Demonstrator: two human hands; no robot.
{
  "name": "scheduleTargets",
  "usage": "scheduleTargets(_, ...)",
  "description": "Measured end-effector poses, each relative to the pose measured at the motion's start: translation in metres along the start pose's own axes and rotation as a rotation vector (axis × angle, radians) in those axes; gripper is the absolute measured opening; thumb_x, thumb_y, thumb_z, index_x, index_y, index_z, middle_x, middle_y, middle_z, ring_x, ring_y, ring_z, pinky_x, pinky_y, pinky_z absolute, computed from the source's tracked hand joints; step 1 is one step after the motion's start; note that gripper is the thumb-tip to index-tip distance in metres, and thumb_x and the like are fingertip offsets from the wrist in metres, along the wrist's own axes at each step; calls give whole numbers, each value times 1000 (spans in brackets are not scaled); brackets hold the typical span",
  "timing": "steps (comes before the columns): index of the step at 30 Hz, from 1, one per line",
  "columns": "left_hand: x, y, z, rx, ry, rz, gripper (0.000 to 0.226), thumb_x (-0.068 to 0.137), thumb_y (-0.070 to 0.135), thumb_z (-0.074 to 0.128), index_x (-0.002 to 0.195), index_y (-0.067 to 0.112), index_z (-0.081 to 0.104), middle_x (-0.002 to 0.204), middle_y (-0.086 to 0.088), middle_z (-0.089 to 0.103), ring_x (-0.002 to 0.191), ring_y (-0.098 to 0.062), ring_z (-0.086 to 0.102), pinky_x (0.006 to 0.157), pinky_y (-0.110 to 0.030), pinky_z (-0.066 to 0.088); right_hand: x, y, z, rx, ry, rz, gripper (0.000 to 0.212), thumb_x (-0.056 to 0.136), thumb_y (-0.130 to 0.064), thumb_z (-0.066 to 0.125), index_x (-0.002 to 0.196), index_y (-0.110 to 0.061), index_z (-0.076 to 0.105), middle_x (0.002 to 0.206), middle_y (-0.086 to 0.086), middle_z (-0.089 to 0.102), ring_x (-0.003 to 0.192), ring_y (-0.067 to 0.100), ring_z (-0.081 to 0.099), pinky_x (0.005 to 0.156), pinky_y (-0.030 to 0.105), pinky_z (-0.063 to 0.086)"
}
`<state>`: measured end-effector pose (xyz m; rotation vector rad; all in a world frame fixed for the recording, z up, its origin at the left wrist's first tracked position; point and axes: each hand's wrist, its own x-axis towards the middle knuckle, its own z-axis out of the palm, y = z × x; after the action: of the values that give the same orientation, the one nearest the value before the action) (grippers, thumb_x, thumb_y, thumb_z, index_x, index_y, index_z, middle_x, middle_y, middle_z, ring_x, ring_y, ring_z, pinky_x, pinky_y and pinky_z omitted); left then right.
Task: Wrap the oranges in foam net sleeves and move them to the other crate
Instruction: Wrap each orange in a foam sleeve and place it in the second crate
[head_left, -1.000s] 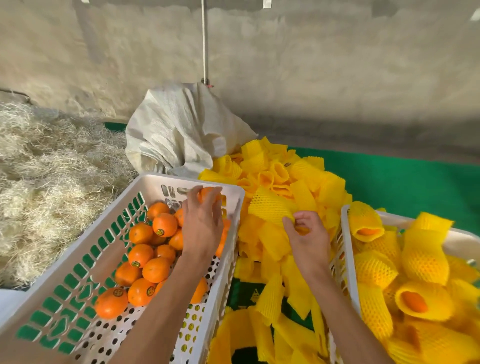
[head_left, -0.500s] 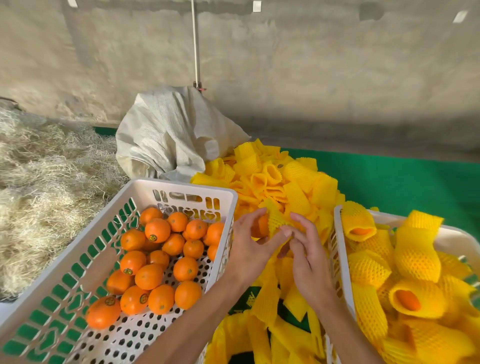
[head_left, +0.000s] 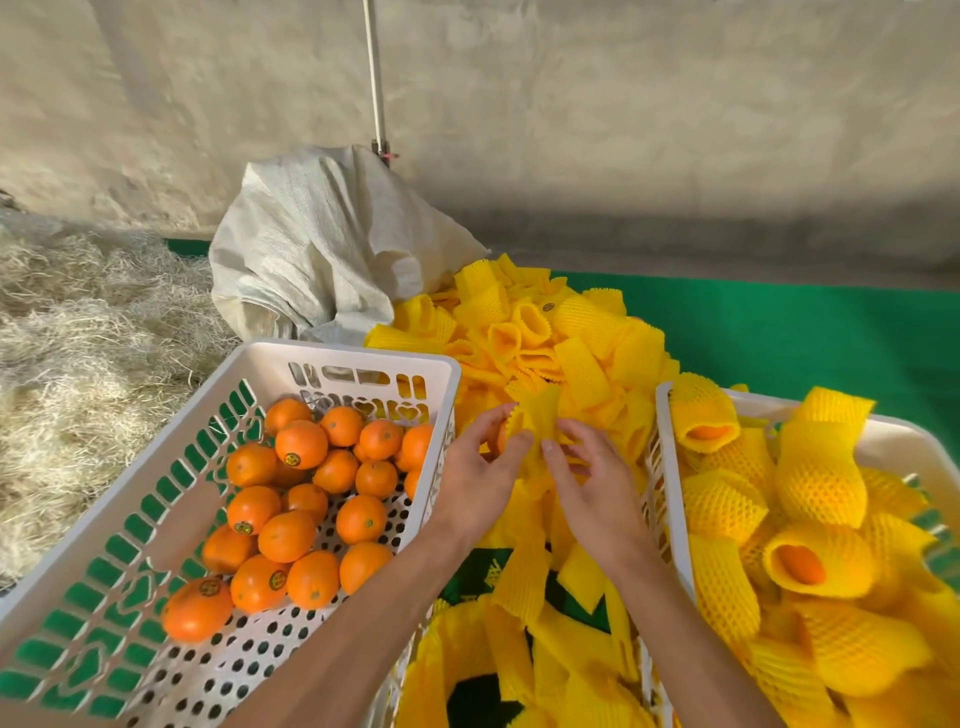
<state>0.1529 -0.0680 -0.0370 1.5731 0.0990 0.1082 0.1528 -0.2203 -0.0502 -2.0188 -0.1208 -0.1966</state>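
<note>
Foam net sleeve (head_left: 537, 421), yellow, sits at the centre of the frame between both hands, above the loose heap of yellow sleeves (head_left: 550, 343). Left hand (head_left: 480, 480) curls thumb and fingers around an orange (head_left: 500, 441), of which only a sliver shows at the sleeve's left edge; how far the fruit is inside cannot be told. Right hand (head_left: 587, 483) pinches the sleeve's lower right side with bent fingers.

At lower left of the frame, the white crate (head_left: 130, 545) with green-backed slots holds bare oranges (head_left: 291, 519) crowded in its far half, several with small round stickers. At right, the second white crate (head_left: 670, 525) is piled with wrapped oranges (head_left: 815, 561), orange skin showing at a few open sleeve ends. The sleeve heap fills the gap between the two crates and spreads toward the upper centre, over a green mat (head_left: 805, 332). A white woven sack (head_left: 322, 249) slumps behind the heap, and pale straw (head_left: 78, 338) covers the left edge.

Compared with half a second ago, the hands remain together at the same spot over the heap; a second ago the left hand was reaching into the left crate while the right held a sleeve alone.
</note>
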Motion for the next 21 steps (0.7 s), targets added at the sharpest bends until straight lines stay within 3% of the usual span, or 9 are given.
scheduleTargets(2, -1, 0, 0, 36, -12, -13, 34, 100, 32, 67, 134, 33, 66, 117, 9, 72, 110, -16, 68, 94, -49, 60, -2, 0, 1, 13, -32, 26, 53, 93, -66, 52, 140, -41, 50, 136, -22, 57, 119, -4, 57, 91, 23, 54)
scheduleTargets(5, -2, 1, -1, -27, -40, -23, 35, 100, 30, 68, 135, 26, 67, 121, 4, 73, 109, -20, 72, 88, -43, 63, -7, -7, 2, 50, -50, 24, 59, 86, -84, 46, 137, -53, 48, 130, -36, 55, 116, -12, 55, 83, 10, 49)
scheduleTargets(8, -1, 3, -1, -109, -68, -72, 37, 96, 28, 73, 132, 22, 69, 127, -4, 70, 107, -21, 73, 82, -40, 64, -6, -12, 0, 111, -9, 64, 41, 87, -82, 48, 120, -59, 57, 114, -43, 60, 110, -16, 57, 76, 3, 47)
scheduleTargets(12, 1, 3, 0, -120, -142, -96, 33, 91, 20, 80, 123, 27, 74, 134, -6, 65, 112, -26, 69, 84, -40, 64, -3, -12, -5, 165, -4, 90, 37, 86, -81, 50, 106, -54, 66, 104, -29, 71, 103, -8, 64, 80, 14, 50)
scheduleTargets(14, 1, 2, -2, -118, -176, -81, 39, 88, 16, 82, 123, 29, 75, 136, -3, 64, 115, -28, 68, 84, -37, 63, -3, -12, -5, 191, -21, 93, 38, 85, -79, 55, 108, -52, 68, 106, -28, 72, 104, -7, 65, 86, 20, 51)
scheduleTargets(16, 1, 2, -3, -118, -187, -97, 49, 84, 18, 86, 128, 33, 72, 138, 2, 64, 119, -23, 66, 91, -37, 61, -2, -8, -3, 165, 0, 112, 42, 89, -74, 56, 109, -41, 71, 100, -23, 73, 99, -5, 66, 87, 28, 56)
scheduleTargets(19, 1, 1, -4, -28, -140, -87, 66, 76, 31, 92, 135, 40, 65, 144, 13, 58, 131, -10, 56, 106, -31, 51, -1, -4, -5, 106, 76, 105, 44, 102, -52, 50, 82, -16, 65, 67, -5, 62, 69, 13, 62, 72, 45, 59)
scheduleTargets(21, 1, 1, -4, 25, -104, -85, 75, 75, 35, 93, 142, 37, 59, 148, 11, 52, 136, -10, 49, 112, -35, 47, -1, -3, -7, 37, 110, 56, 35, 105, -37, 51, 77, -18, 61, 67, -10, 62, 66, 6, 60, 63, 25, 52)
